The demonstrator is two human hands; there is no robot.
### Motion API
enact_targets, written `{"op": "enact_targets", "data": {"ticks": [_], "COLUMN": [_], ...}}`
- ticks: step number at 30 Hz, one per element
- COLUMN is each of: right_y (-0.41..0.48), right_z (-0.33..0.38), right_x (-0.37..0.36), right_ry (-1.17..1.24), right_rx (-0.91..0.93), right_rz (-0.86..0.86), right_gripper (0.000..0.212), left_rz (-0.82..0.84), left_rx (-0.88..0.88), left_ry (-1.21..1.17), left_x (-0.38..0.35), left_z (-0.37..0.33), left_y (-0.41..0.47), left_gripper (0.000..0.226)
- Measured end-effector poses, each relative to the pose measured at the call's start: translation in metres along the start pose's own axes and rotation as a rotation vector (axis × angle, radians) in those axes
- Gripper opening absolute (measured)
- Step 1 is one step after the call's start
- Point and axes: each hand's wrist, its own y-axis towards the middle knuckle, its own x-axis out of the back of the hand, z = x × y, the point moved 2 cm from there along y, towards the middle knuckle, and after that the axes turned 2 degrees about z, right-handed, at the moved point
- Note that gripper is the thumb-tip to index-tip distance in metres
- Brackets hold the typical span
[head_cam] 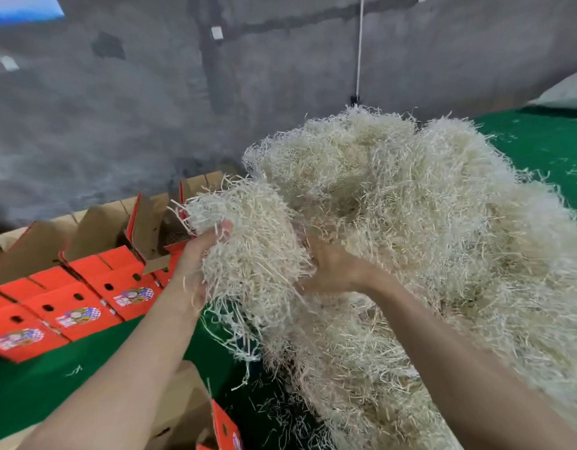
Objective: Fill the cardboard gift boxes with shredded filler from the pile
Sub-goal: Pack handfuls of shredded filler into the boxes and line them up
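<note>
Pale stringy filler clump [248,241] gripped by left hand [199,258], right hand [332,267] seemingly clutching too, red boxes [118,280] beside.

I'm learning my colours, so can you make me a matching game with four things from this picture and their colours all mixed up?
Things:
1. shredded filler
2. gift boxes, printed outside
3. table cover
4. wall

Colours:
A. grey
B. red
C. cream
D. green

Pairs: 1-C, 2-B, 3-D, 4-A
</note>
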Motion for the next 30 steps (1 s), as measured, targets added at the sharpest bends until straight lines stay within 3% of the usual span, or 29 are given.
{"op": "enact_targets", "data": {"ticks": [2,6,10,13,15,16,18,19,22,24,25,26,27,28,29,30], "right_y": [0.003,-0.014,-0.042,-0.057,-0.056,-0.052,-0.04,-0.037,-0.036,-0.037,-0.037,-0.036,-0.035,-0.035,-0.035,-0.036], "right_z": [-0.027,-0.064,-0.057,-0.016,0.015,0.028,0.041,0.04,0.017,0.002,-0.006,-0.01,-0.01,-0.012,-0.012,-0.012], "right_x": [-0.012,0.01,0.037,0.049,0.037,0.027,0.008,0.005,0.023,0.03,0.03,0.029,0.027,0.023,0.021,0.021], "right_ry": [-0.124,-0.221,-0.103,0.019,0.065,0.058,0.007,0.035,0.496,0.87,1.001,1.113,1.186,1.196,1.179,1.148], "right_rx": [-0.112,-0.34,-0.156,0.107,0.253,0.29,0.287,0.286,0.274,0.146,0.079,0.025,-0.013,-0.047,-0.07,-0.075], "right_rz": [-0.03,-0.242,-0.12,-0.198,-0.225,-0.221,-0.245,-0.298,-0.423,-0.4,-0.385,-0.355,-0.297,-0.248,-0.217,-0.199], "right_gripper": [0.083,0.053,0.076,0.111,0.13,0.135,0.134,0.121,0.058,0.041,0.039,0.05,0.078,0.099,0.102,0.086], "left_rz": [-0.001,-0.085,-0.041,-0.074,-0.105,-0.084,0.089,0.2,0.387,0.318,0.273,0.265,0.292,0.302,0.282,0.242], "left_rx": [0.017,0.032,0.052,0.035,0.063,0.1,0.208,0.239,0.223,0.176,0.165,0.18,0.214,0.257,0.288,0.289], "left_ry": [-0.005,-0.005,0.081,0.147,0.177,0.192,0.098,0.001,-0.211,-0.137,-0.037,0.065,0.11,0.123,0.134,0.161], "left_x": [0.005,0.01,-0.008,-0.03,-0.045,-0.052,-0.068,-0.07,-0.059,-0.045,-0.04,-0.038,-0.042,-0.047,-0.053,-0.057], "left_z": [-0.001,0.01,0.014,0.021,0.031,0.037,0.038,0.036,0.026,0.03,0.034,0.041,0.048,0.055,0.061,0.063], "left_y": [0.004,0.004,0.004,0.005,0.006,0.006,0.004,0.004,0.003,0.006,0.006,0.003,0.001,0.0,0.0,0.001], "left_gripper": [0.069,0.057,0.06,0.065,0.059,0.045,0.016,0.016,0.044,0.071,0.093,0.115,0.129,0.136,0.131,0.111]}}
